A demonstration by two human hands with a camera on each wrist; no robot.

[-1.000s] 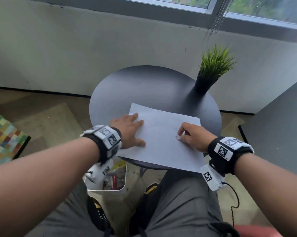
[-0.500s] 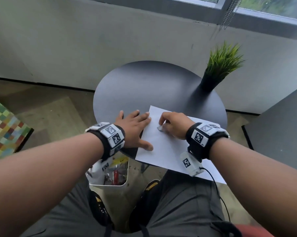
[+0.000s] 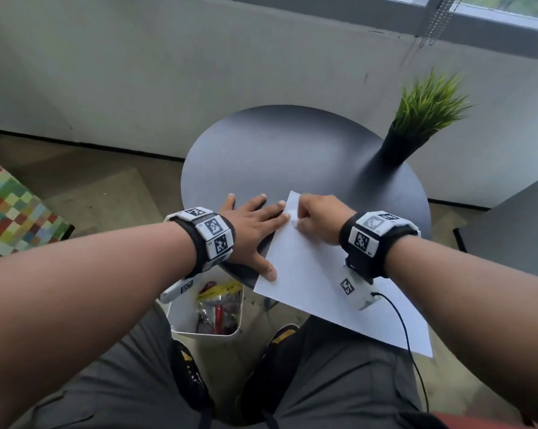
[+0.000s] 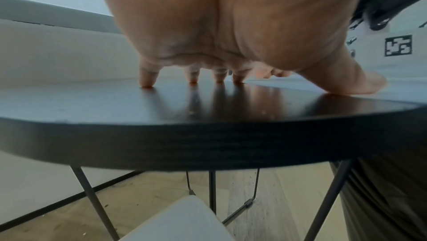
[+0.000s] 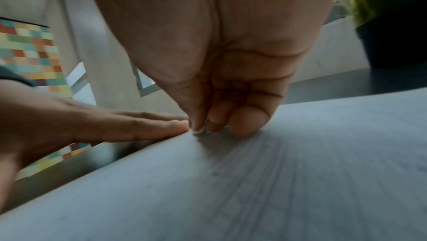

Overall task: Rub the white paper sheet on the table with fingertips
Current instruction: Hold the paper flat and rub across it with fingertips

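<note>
Mid-rub, the right hand, fingers curled with the tips pressing, works the white paper sheet overhanging the round black table, while the flat, spread left hand steadies its edge; next likely calls for another light stroke.

Bare-armed person in grey trousers, with black wristbands bearing white square-coded tags, a thin black cable trailing.

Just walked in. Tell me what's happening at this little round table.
A seated person works a white paper sheet on the dark round table. The left hand lies flat, its fingers spread, pinning the sheet's left edge. The right hand, fingers curled, presses its fingertips onto the paper near the far corner. The sheet's near part overhangs the table.
</note>
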